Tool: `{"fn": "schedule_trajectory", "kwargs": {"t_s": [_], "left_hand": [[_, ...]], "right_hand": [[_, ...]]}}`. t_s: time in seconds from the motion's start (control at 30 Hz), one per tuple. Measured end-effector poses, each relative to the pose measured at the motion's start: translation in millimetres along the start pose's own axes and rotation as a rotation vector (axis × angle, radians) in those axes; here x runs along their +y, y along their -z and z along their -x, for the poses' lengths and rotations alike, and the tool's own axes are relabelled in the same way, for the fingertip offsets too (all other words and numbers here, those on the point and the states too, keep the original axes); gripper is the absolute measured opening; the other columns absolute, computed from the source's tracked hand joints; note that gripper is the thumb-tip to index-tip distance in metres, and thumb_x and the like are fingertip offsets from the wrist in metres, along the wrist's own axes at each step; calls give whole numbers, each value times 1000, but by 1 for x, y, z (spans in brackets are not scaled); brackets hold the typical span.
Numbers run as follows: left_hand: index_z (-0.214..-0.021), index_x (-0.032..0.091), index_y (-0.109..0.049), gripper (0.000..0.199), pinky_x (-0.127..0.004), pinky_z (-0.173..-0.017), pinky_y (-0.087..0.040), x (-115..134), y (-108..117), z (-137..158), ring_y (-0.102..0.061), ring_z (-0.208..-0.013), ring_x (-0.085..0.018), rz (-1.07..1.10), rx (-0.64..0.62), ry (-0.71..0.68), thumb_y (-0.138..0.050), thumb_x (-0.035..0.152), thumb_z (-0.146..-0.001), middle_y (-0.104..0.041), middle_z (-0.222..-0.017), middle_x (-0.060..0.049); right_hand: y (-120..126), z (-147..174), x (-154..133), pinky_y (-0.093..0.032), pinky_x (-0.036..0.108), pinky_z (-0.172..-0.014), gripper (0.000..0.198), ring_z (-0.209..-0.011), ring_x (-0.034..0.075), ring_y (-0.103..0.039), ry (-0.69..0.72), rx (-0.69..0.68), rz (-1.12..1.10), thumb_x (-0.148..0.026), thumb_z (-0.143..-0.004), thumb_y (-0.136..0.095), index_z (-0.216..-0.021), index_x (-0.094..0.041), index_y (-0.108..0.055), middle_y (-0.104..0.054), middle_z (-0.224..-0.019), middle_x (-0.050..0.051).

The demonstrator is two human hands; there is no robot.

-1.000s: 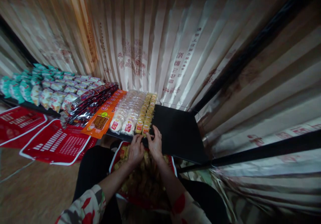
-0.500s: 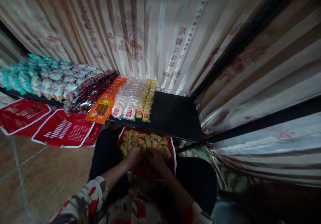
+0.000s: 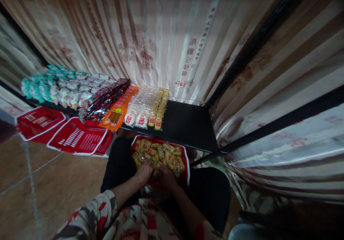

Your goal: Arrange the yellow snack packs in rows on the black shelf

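Observation:
A red basket (image 3: 187,161) with a white rim stands between my knees, filled with small yellow wrapped snack packs (image 3: 161,150). Both hands are inside its near half, close together. My left hand (image 3: 145,171) has its fingers curled down onto the packs, closed on a yellow snack pack that is mostly hidden. Beside it, my right hand (image 3: 166,177) is in shadow, its fingers bent inward among the packs; what they hold is hard to make out. Just beyond the basket, on a black shelf (image 3: 188,125), two rows of yellow snack packs (image 3: 159,109) run front to back.
Left of the yellow rows lie white-wrapped round snacks (image 3: 139,107), an orange packet (image 3: 118,113), dark packets (image 3: 107,98) and several white and green bags (image 3: 44,89). Red baskets (image 3: 77,136) stand on the floor at left. A curtain (image 3: 166,46) hangs behind; a black post (image 3: 242,53) rises at right.
The view has shifted slightly left, so the shelf goods appear farther right. My hands stay in the basket, drawn a little nearer to me, with more packs showing.

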State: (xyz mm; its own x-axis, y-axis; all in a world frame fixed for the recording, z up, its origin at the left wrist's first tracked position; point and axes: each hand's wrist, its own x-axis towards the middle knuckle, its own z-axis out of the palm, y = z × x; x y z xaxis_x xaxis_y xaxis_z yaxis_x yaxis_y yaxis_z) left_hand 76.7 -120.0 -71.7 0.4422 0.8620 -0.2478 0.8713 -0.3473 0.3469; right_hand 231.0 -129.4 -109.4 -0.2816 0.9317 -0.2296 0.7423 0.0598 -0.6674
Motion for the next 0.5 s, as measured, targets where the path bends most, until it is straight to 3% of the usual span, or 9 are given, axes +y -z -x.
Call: {"fn": "schedule_trajectory", "kwargs": {"t_s": [0.13,0.27,0.37,0.5], "left_hand": [[-96,12,-63,29,-37,-98,-38,0,1,9,-51,-109,-24,8,64,-10,-39,6,-80,-60,-106,-15],[-115,13,-55,39,-44,-103,-31,-3,-4,16,-37,-127,-27,-49,177,72,-35,7,-83,-47,-132,-17],[-119,13,-53,43,-48,-103,-30,-6,-8,17,-37,-127,-30,-69,103,160,-38,5,-80,-47,-132,-18],[-110,13,-59,40,-43,-96,-38,-7,-5,16,-47,-117,-28,-106,52,151,-38,2,-77,-52,-125,-18]], "right_hand": [[-1,2,-6,-45,29,-82,29,-89,20,-63,-19,-25,-23,-15,-78,-43,-89,-18,-70,-70,-93,9],[-4,7,-10,-47,28,-80,30,-88,18,-64,-35,-11,-120,-15,-77,-44,-90,-21,-71,-71,-92,6],[-4,12,-12,-47,27,-77,31,-86,18,-64,-62,-13,-144,-16,-77,-44,-91,-20,-71,-72,-91,6],[-1,15,-10,-48,26,-75,30,-81,17,-65,-95,-31,-154,-16,-78,-44,-93,-18,-70,-72,-89,5]]}}
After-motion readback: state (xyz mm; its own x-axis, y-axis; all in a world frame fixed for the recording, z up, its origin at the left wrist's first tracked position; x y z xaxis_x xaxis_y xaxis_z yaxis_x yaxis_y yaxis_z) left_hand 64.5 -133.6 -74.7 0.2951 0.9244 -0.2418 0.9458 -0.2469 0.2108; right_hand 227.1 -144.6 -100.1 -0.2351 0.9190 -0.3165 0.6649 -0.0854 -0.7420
